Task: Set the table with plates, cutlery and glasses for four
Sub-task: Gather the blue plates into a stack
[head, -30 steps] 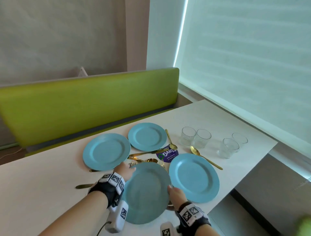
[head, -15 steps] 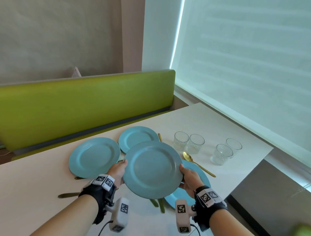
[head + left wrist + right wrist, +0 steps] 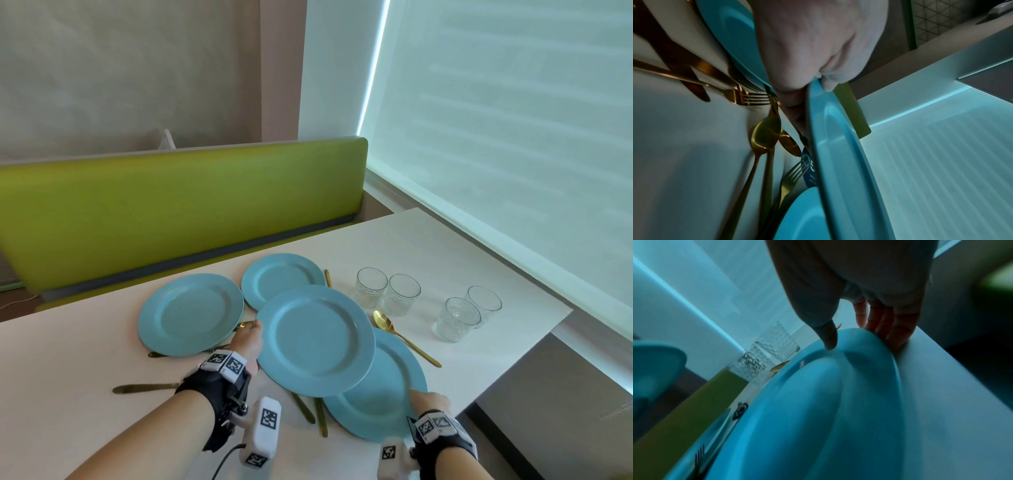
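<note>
From the head view, the left hand [image 3: 247, 343] alone holds the lifted plate [image 3: 315, 341] by its left rim, above the table [image 3: 479, 260]. A half-second back both hands carried it; now the right hand [image 3: 428, 402] has dropped to the plate at the near edge [image 3: 380, 407]. Two more plates [image 3: 190, 313] lie toward the far edge, four glasses [image 3: 404, 294] toward the right edge.

Left wrist: thumb over, fingers [image 3: 795, 104] under the rim, gold cutlery [image 3: 764, 134] scattered below.

Right wrist: thumb [image 3: 829, 337] on that plate's rim, fingers slipped beneath, a loose grasp. I'd judge both plates are about to be spread to separate seats.
</note>
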Available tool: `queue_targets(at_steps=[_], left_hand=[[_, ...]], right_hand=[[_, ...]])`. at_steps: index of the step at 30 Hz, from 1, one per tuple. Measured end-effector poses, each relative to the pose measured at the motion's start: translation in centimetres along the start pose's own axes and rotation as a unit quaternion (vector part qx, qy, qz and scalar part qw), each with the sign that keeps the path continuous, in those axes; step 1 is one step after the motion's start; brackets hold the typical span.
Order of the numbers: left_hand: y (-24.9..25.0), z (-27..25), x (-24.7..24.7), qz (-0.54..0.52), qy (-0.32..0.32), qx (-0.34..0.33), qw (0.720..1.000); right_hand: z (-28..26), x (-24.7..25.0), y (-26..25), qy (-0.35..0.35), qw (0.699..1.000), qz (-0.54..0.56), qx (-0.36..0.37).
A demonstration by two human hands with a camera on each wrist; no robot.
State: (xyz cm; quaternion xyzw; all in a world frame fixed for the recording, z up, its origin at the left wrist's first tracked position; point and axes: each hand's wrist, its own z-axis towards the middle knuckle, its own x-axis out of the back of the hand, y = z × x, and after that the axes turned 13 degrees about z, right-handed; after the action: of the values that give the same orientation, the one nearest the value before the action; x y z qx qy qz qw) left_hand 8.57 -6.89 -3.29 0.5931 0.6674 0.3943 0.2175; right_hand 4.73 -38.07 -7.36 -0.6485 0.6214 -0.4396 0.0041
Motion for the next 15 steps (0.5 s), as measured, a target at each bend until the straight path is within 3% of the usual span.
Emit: queue_targets(at_steps=[3, 9, 15], left_hand=[[-0.9, 0.8, -0.4, -0.013, 0.019, -0.001, 1.0], [-2.5, 4.1, -1.4, 0.017, 0.0, -0.018, 1.0], [1.0, -0.9, -1.9, 0.032, -0.043, -0.04, 0.998]], right_hand=[[-0.3, 0.4, -0.4, -0.029, 0.999, 0.007, 0.018], [-1.4, 2.2, -1.9, -0.004, 0.989, 0.109, 0.098], [-5.9, 4.4, -4.6, 0.068, 0.971, 0.163, 0.16]])
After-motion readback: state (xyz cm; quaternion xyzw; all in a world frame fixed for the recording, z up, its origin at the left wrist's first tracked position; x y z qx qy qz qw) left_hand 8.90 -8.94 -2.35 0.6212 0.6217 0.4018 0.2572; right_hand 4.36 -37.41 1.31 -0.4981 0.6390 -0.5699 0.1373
